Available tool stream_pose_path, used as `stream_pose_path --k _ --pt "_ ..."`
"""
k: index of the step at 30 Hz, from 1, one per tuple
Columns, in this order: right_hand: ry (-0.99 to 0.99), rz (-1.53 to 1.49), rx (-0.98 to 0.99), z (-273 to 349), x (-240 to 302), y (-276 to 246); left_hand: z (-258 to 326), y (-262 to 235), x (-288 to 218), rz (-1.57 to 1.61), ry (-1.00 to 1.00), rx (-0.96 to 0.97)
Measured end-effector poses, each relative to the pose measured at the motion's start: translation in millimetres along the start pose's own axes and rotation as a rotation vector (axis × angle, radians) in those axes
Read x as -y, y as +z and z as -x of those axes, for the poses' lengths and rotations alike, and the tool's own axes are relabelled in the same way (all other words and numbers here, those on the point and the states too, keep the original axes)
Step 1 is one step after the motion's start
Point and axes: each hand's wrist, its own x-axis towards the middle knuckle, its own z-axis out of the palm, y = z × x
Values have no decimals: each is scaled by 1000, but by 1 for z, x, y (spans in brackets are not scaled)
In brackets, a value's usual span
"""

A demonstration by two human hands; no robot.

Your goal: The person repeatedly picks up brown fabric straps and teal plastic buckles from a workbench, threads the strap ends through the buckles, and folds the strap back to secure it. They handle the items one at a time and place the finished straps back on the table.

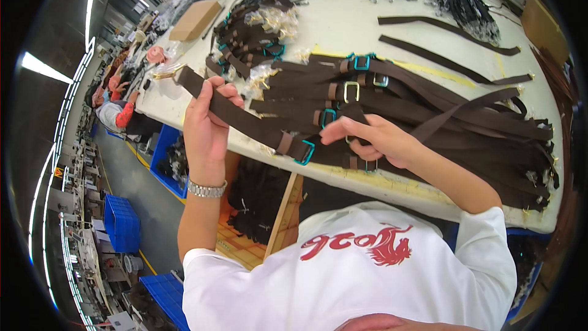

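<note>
My left hand (208, 113) grips a dark brown webbing strap (245, 122) near its end, thumb on top. A gold-coloured metal fitting in clear wrap (166, 73) sticks out beyond that hand. Farther along the strap are a lighter brown loop (285, 143) and a teal buckle (305, 152). To the right, my right hand (383, 139) has its fingers curled around dark webbing; whether this is the same strap is hidden. Under and behind it lies a pile of similar brown straps (441, 147), with teal and pale metal buckles (351, 91).
The pale table (343, 0) bears a heap of bundled straps (254, 30), a cardboard box (196, 20), black cord bundles (465, 6) and loose straps (450, 55). Below left stand blue crates (121, 224). Another person (119, 113) sits at the far left.
</note>
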Motion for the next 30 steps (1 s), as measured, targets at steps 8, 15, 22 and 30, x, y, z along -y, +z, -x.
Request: stream_pose_path --k 8,15,22,30 --pt "155 -49 332 8 -63 37 108 19 94 209 -133 -385" --pt "394 -247 241 18 -61 30 181 -5 94 -608 -594 -167" --pt "470 -496 82 15 -82 35 163 52 96 -1253 415 408" --pt "442 -561 -58 42 -98 17 127 49 144 -754 229 536"
